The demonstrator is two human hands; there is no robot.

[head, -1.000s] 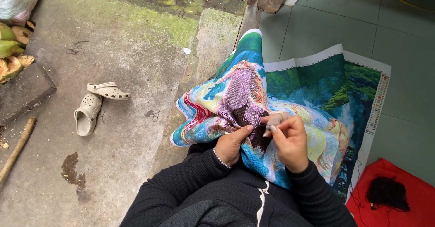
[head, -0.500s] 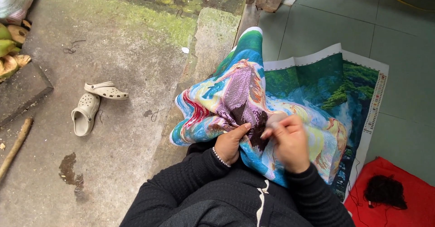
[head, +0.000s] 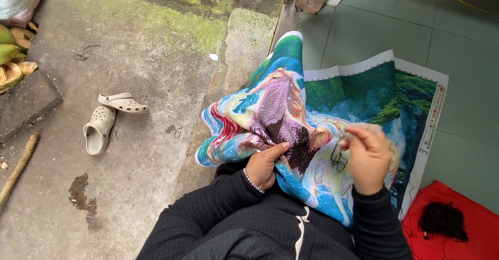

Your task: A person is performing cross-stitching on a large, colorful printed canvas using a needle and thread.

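The right hand (head: 368, 158) pinches dark thread (head: 339, 158) just right of the left hand (head: 264, 164) (gripping the cloth (head: 270, 109)) at centre frame.

Green floor tiles (head: 364, 26) lie open; red cloth (head: 468, 239) crowds the right.

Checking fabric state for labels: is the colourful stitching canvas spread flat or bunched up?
Partly both. The canvas is bunched over the lap under the left hand; its far green part lies spread flat on the tiled floor.
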